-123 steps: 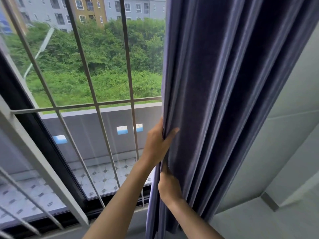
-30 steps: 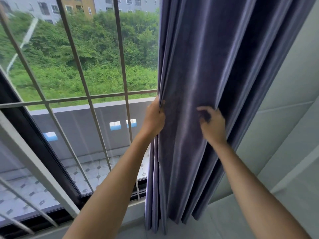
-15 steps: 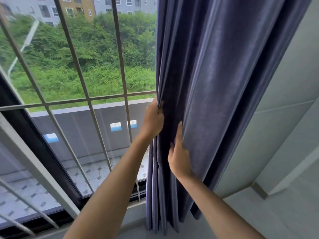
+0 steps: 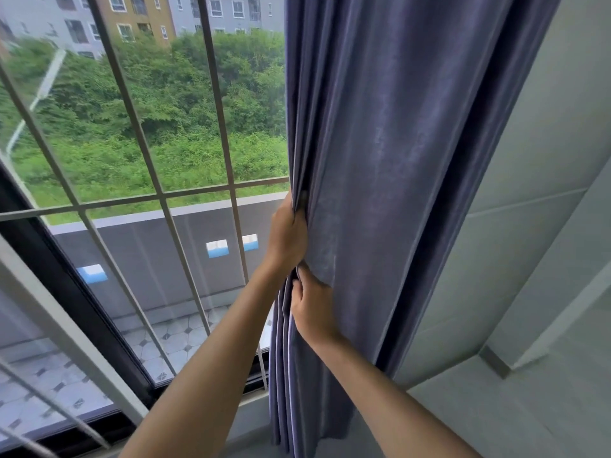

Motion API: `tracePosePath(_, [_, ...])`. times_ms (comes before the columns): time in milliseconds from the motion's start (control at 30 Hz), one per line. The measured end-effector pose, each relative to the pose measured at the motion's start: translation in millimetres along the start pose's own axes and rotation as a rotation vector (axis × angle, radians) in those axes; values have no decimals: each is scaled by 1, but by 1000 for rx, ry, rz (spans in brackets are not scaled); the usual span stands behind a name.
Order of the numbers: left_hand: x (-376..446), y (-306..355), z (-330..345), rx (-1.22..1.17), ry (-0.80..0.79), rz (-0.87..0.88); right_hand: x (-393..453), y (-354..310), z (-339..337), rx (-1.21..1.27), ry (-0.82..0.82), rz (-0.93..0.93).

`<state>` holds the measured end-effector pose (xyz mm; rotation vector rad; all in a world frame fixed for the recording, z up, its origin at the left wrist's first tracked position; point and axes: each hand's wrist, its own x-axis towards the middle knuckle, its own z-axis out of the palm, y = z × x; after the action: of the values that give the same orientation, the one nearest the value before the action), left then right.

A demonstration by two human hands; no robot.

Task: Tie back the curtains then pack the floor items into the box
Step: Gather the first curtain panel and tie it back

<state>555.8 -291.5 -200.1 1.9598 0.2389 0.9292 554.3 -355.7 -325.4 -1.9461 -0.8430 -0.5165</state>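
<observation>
Blue-grey pleated fabric curtain [image 4: 396,176] hung beside the barred window [image 4: 148,193]; your left hand [image 4: 287,235] gripped its bunched edge, your right hand [image 4: 312,309] pinching folds just below.

The curtain [image 4: 390,166] is heavy blue-grey cloth with a soft velvety nap — a faint sheen runs along its folds. The window bars [image 4: 148,160] look like smooth painted metal, the wall [image 4: 545,160] matt and pale, the glass [image 4: 109,127] clear and glossy.
</observation>
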Motion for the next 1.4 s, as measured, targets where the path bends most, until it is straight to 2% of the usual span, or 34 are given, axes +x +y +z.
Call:
tracePosePath(67, [-7,4,2,-29,-18,-33,1,-2,4,-34,-1,-16])
tracePosePath(233, [-8,2,2,54,-76,30,-7,1,12,-60,-34,4])
tracePosePath(333, [-2,-3,1,168,-81,89,-14,11,17,-54,-144,31])
tracePosePath(433, [1,-4,-2,233,-68,66,-20,16,10,-36,-282,6])
tracePosePath(500, [4,-6,-4,245,-61,53,-20,17,-3,-23,-301,-20])
tracePosePath(567, [4,-7,-5,236,-62,57,-10,17,-23,-36,-206,-11])
tracePosePath(700, [5,-9,-3,214,-45,66,42,15,-79,-14,190,-24])
tracePosePath(800, [6,-12,2,219,-41,25,89,21,-128,-101,481,-73])
tracePosePath(900, [6,-11,7,214,-34,5,124,35,-171,-35,661,12])
tracePosePath(1000, [5,-9,10,209,-45,2,141,56,-188,154,603,138])
tracePosePath(1133, [5,-6,10,189,-59,3,134,77,-183,310,389,318])
tracePosePath(1267, [4,-4,9,173,-58,25,115,91,-168,291,240,411])
tracePosePath(1400, [5,-6,8,173,-50,39,105,97,-153,234,136,409])
